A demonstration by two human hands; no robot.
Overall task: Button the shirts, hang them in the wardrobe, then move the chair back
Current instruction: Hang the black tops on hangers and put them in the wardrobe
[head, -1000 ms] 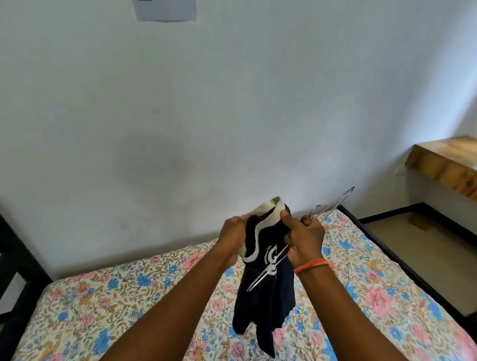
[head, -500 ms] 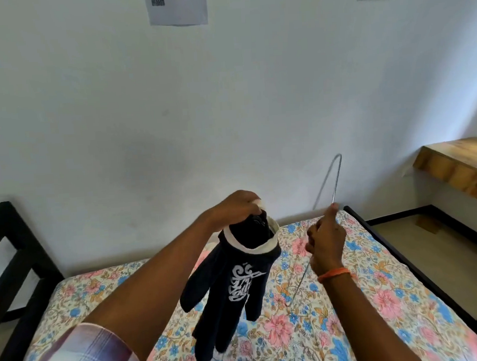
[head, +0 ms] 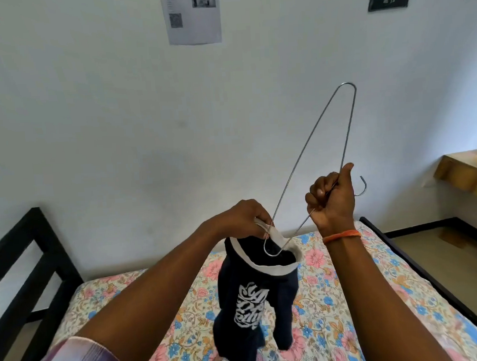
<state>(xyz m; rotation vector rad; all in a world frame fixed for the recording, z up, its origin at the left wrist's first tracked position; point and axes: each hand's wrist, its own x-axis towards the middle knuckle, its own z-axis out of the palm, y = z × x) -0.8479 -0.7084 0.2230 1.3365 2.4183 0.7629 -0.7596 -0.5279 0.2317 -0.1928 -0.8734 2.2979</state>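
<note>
From the head camera, the person stood at the near side of a bed with a floral bedsheet (head: 145, 320) and held both arms out over it. The left hand (head: 243, 217) had its fingers curled, pinching the white collar of a dark navy shirt (head: 255, 299) at the far left of the neck opening. The shirt hung straight down from that pinch, its long axis vertical, the collar open upward and a white printed design facing the camera; its lower end hung just above the sheet or touched it, I could not tell which.

The right hand (head: 332, 199) was closed in a fist round a steel wire hanger (head: 308, 148), thumb raised along the wire. The hanger stood on end: one rounded shoulder pointed up toward the wall, the other dipped into the collar opening just beside the left fingers (head: 262, 218). Its hook (head: 362, 186) stuck out to the right of the fist. An orange thread band (head: 341, 236) circled the right wrist.

A black bed frame (head: 27, 265) showed at left, a wooden shelf (head: 471, 171) at far right, and a printed paper (head: 191, 14) on the wall.
</note>
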